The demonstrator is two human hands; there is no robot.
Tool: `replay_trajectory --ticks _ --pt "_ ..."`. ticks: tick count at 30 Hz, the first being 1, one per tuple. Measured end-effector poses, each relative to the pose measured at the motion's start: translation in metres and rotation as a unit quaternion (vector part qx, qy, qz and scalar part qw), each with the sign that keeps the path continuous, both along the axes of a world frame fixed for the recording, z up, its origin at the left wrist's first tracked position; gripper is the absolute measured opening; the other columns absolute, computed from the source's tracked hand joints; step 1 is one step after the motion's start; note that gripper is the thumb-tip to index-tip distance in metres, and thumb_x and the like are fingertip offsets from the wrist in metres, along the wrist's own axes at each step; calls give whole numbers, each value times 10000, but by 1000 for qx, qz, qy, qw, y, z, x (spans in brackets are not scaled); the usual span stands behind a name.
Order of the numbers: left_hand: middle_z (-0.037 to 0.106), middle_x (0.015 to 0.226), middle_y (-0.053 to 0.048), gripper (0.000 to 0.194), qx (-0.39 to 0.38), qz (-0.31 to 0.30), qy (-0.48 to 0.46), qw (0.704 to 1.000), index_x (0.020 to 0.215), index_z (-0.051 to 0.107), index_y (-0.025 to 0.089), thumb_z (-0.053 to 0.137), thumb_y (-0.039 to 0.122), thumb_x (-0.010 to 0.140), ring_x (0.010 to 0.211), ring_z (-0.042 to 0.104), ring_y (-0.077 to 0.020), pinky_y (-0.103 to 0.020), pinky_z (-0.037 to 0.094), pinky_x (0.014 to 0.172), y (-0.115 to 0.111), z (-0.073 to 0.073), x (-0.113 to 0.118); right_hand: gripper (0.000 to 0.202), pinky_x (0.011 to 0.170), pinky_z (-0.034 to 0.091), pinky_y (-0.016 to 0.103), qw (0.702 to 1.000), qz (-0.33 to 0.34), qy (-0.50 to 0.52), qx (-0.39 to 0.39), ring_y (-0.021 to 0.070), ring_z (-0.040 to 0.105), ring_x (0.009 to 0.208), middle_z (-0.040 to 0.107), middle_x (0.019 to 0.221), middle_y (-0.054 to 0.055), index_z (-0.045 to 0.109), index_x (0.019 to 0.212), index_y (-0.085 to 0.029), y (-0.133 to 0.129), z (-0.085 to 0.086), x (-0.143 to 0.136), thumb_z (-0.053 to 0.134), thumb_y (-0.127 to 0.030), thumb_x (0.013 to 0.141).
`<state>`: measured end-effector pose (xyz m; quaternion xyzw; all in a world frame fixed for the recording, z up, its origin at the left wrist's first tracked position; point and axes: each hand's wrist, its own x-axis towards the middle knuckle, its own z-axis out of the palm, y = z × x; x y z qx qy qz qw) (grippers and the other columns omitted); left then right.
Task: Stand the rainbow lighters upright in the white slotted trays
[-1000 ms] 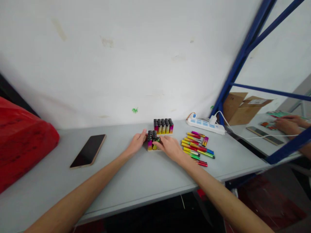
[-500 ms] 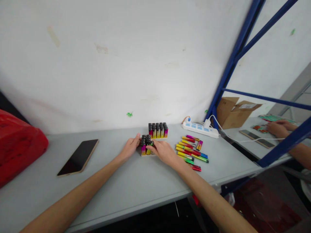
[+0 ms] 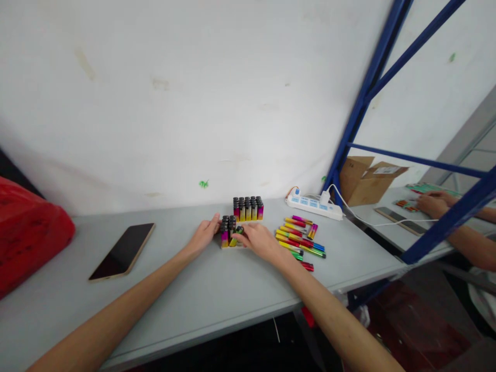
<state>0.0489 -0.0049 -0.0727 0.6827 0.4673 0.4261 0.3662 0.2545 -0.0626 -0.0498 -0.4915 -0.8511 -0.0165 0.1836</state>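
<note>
Several upright lighters with black tops stand in rows in a low, pale tray on the table. My left hand grips this group's left side, its fingers partly hidden behind the lighters. From the right, my right hand pinches a tilted yellow-green lighter over the same tray, the thumb in front of it. Just behind stands a second block of upright lighters, coloured yellow, purple and red. To the right of my right hand, loose lighters in mixed metallic colours lie in a pile.
A phone and a red plastic bag lie to the left. Near the wall is a white power strip with cables. A blue metal frame rises at the right; beyond it are a cardboard box and another person's hands.
The lighter in my right hand now leans more, its top toward the right. My left hand stays at the tray's side. The whole view has shifted slightly.
</note>
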Motion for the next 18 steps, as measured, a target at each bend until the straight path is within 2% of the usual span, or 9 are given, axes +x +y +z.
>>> replay_trajectory --ticks 6,13,18 --pt "257 522 53 670 0 3 6 1000 531 279 269 351 860 838 527 273 -147 -312 246 549 -3 4 0 605 867 502 358 996 18 -74 45 265 727 893 759 940 174 690 1087 -86 0 3 -6 348 -584 1061" --pt "248 508 50 656 2 7 7 1000 521 256 270 375 836 830 524 253 -142 -312 247 533 -8 9 2 572 795 499 293 998 34 -52 -34 246 745 911 771 983 157 681 1123 -118 3 20 -4 389 -605 1051" --pt "250 514 48 624 1 4 18 1000 524 269 269 393 805 818 536 262 -142 -313 240 543 -7 8 1 604 794 501 317 998 29 -43 -27 276 748 912 768 977 183 696 1084 -113 2 24 -4 386 -630 1039"
